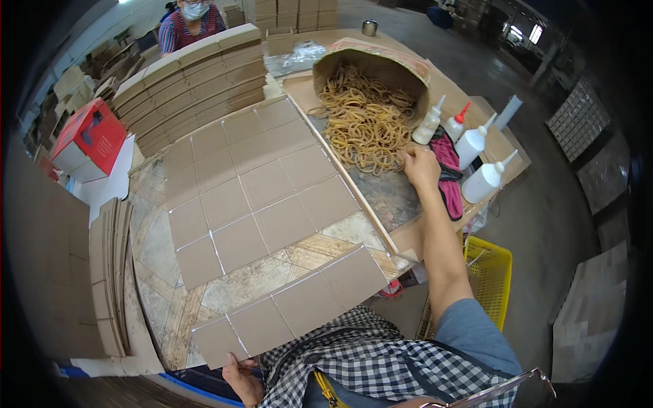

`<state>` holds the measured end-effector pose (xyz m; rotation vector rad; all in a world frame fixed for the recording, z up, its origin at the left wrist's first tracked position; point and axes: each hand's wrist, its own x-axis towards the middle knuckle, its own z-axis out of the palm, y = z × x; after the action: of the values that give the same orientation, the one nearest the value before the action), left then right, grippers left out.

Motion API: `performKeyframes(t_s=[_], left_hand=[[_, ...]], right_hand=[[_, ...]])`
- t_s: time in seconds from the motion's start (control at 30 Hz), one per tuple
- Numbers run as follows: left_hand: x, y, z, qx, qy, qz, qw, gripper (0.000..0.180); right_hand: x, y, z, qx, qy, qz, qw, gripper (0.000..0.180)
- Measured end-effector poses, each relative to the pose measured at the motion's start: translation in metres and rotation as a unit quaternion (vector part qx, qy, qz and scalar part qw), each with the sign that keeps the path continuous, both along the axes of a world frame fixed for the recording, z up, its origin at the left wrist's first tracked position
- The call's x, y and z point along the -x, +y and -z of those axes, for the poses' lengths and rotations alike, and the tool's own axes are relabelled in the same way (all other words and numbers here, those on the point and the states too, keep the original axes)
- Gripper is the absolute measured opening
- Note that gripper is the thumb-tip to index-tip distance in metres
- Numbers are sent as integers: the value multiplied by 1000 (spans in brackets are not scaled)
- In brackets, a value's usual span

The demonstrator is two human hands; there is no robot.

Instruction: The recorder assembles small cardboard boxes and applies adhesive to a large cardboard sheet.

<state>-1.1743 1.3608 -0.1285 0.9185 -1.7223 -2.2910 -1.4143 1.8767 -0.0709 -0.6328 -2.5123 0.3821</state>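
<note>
Right hand (420, 166) is stretched out to the pile of rubber bands (364, 122) spilling from a tipped paper bag (381, 58), fingers curled onto the bands at the pile's near edge. Left hand (239, 376) is down at the surface (252, 282) edge, pinching the corner of a flat cardboard strip (299, 306). More cardboard sheets (252, 183) lie spread in the middle. Glue bottles (476, 160) and a pink cloth (445, 170) sit just right of the right hand.
</note>
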Motion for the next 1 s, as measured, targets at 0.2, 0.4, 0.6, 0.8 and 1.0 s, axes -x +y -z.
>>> performKeyframes(t_s=[0.2, 0.4, 0.6, 0.8, 1.0], left_hand=[[0, -1, 18, -29, 18, -28, 999, 33], [1, 3, 12, -10, 14, -48, 999, 34], [2, -1, 12, 8, 22, 9, 1000, 36], [-6, -36, 20, 6, -66, 135, 989, 47], [6, -67, -28, 85, -175, 492, 849, 41]], right_hand=[[-36, 46, 14, 17, -187, 55, 981, 83], [-22, 51, -8, -5, -258, -39, 965, 74], [-28, 48, -6, -166, -184, -109, 963, 30], [-45, 21, -71, -204, -185, -97, 957, 21], [-60, 3, -84, -167, -259, -59, 949, 22]])
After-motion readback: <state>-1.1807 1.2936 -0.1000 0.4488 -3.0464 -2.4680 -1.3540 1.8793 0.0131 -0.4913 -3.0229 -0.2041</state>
